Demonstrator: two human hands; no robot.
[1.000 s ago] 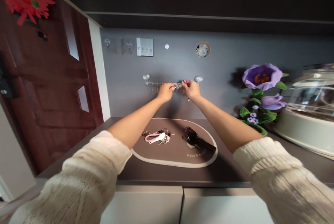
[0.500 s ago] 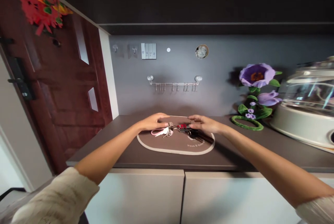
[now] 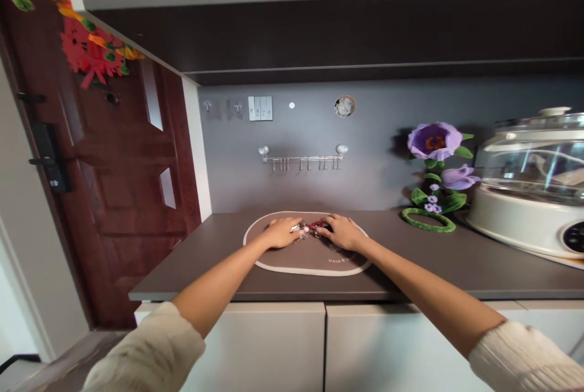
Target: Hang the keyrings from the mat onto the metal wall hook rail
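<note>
My left hand lies over a bunch of silver keys on an oval brown mat. Its fingers and thumb curl around the bunch, and the palm hides part of it. From the other side, my right hand closes over a second bunch of keys with a red piece. Most of that bunch is hidden under the fingers. The two bunches meet in the small gap between my fingertips.
A clear rail with small hooks is fixed to the grey back wall. On the right stand a purple fabric flower and a white appliance with a clear cover. Overhead is a loaded shelf; a red-brown door is at left.
Both hands have moved inward, covering much of the keys that lay in view between them. The bunches are closer together. The view has tilted up, showing the shelf's contents.
</note>
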